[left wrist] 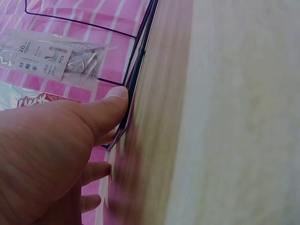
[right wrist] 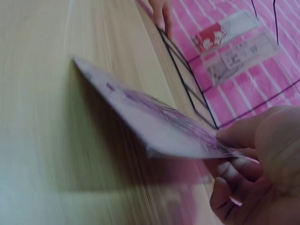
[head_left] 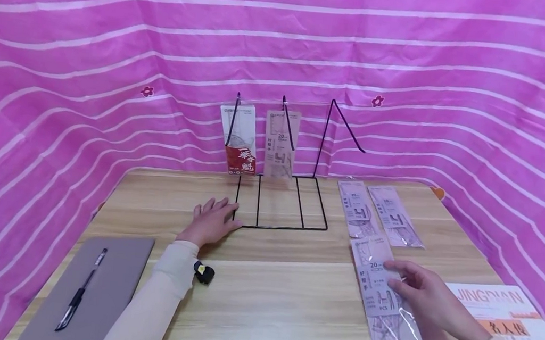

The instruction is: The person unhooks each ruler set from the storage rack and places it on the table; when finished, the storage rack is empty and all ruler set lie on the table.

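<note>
Packets [head_left: 238, 138] are already hung on two of the rack's [head_left: 281, 203] three hooks, two more lie on the worktop [head_left: 271, 303], a third seems pinched in the right hand [head_left: 428, 297], while the rack is steadied by the flat left hand [head_left: 211, 221].

Table [head_left: 261, 308]: pale wood-grain top, smooth, matt. Display rack [head_left: 281, 213]: thin black wire, metal in look. Lilac packet [head_left: 385, 296] near the table's right edge: glossy clear plastic film over printed card. Backdrop [head_left: 69, 68]: pink striped cloth, creased, matt.
</note>
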Motion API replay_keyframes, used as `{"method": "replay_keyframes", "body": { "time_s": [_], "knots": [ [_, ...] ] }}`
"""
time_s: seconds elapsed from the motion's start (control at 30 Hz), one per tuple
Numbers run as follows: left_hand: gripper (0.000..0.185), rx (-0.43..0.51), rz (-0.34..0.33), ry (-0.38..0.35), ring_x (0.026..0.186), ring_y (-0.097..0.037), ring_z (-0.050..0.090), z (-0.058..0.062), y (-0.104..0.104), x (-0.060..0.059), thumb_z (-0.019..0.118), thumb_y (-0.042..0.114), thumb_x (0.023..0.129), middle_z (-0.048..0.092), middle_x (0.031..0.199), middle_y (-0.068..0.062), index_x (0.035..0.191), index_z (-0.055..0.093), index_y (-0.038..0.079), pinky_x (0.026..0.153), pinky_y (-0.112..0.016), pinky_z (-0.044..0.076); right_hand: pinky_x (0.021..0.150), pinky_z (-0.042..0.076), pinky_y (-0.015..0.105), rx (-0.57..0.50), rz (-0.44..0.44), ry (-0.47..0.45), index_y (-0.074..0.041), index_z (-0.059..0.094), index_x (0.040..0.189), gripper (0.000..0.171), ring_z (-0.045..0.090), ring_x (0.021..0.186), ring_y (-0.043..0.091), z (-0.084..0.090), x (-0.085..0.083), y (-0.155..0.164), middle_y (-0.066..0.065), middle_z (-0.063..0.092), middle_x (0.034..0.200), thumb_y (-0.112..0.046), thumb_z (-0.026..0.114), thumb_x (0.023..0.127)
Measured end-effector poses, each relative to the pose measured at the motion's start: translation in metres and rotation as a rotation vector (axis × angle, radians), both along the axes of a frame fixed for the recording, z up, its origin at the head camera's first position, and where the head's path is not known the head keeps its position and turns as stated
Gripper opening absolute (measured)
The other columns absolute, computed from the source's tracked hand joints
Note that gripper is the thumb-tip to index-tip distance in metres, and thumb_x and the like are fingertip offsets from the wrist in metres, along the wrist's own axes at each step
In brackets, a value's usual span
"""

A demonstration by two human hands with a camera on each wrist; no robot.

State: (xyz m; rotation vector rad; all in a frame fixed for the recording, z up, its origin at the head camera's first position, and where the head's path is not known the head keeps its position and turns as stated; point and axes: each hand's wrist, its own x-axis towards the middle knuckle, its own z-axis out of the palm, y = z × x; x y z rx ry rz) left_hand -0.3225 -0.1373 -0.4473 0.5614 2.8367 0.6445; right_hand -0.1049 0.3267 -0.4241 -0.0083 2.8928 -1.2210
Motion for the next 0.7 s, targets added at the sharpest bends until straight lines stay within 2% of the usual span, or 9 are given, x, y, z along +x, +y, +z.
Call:
{"method": "replay_keyframes", "body": {
  "time_s": [0.13,0.3,0.43,0.5,0.57,0.7],
  "knots": [
    [0.067,0.001,0.021,-0.008,0.161,-0.053,0.005,0.001,-0.005,0.001,0.057,0.051,0.106,0.022,0.175,-0.017,0.163,0.04,0.021,0.125,-0.075,-0.003,0.068,0.052,0.023,0.064,0.015,-0.026,-0.003,0.066,0.136,0.04,0.06,0.079,0.003,-0.005,-0.009,0.006,0.005,0.073,0.104,-0.017,0.072,0.099],
    [0.066,0.0,0.02,-0.009,0.161,-0.053,0.005,0.0,-0.005,-0.001,0.056,0.051,0.106,0.021,0.176,-0.017,0.164,0.04,0.022,0.124,-0.075,-0.003,0.063,0.046,0.023,0.234,0.033,0.017,-0.011,0.072,0.126,0.032,0.053,0.074,0.004,-0.01,-0.015,0.007,-0.004,0.063,0.088,-0.019,0.077,0.095],
    [0.066,-0.001,0.017,0.002,0.161,-0.053,0.006,-0.001,-0.005,-0.002,0.055,0.052,0.106,0.021,0.175,-0.017,0.163,0.04,0.022,0.124,-0.075,-0.003,0.063,0.045,0.026,0.408,0.015,0.055,-0.017,0.074,0.121,0.031,0.054,0.075,0.007,-0.009,-0.015,0.004,-0.007,0.061,0.088,-0.026,0.08,0.091],
    [0.066,0.002,0.02,0.002,0.161,-0.053,0.006,0.0,-0.005,-0.001,0.056,0.052,0.106,0.022,0.175,-0.017,0.163,0.04,0.022,0.124,-0.075,-0.003,0.064,0.045,0.027,0.461,0.004,0.08,-0.019,0.074,0.118,0.03,0.054,0.075,0.008,-0.007,-0.015,0.003,-0.007,0.062,0.09,-0.029,0.081,0.09],
    [0.066,0.001,0.019,-0.002,0.161,-0.053,0.006,0.001,-0.004,0.0,0.056,0.052,0.106,0.021,0.175,-0.017,0.163,0.04,0.022,0.125,-0.075,-0.003,0.062,0.044,0.026,0.459,0.004,0.105,-0.018,0.075,0.115,0.027,0.053,0.075,0.008,-0.006,-0.015,0.002,-0.005,0.061,0.091,-0.028,0.081,0.091],
    [0.066,0.008,0.011,-0.014,0.161,-0.053,0.005,0.001,0.0,0.001,0.056,0.051,0.106,0.021,0.176,-0.017,0.163,0.04,0.022,0.125,-0.075,-0.004,0.059,0.045,0.024,0.322,-0.006,0.149,-0.017,0.075,0.112,0.018,0.052,0.076,0.005,-0.004,-0.015,-0.002,-0.004,0.062,0.095,-0.025,0.078,0.096]
  ]
}}
